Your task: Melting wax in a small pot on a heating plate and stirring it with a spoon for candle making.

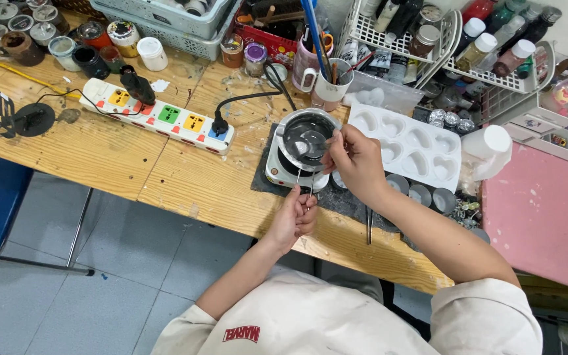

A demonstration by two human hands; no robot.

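— Two hands, what do they hold?
— Left hand (295,217): fingers pinched on the thin wire handle (304,179) of a small metal pot (307,137), steadying it on a white hotplate (283,172).
— And right?
— Right hand (356,161): fingers closed on a thin stick at the pot's rim. White heart mould (410,146) lies beside, on the wooden tabletop (100,148).

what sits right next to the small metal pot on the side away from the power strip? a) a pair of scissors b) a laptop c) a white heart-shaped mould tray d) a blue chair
c: the white silicone tray with heart-shaped cavities lies on the wooden table just beside the small round metal pot, on the side opposite the white power strip with coloured sockets.
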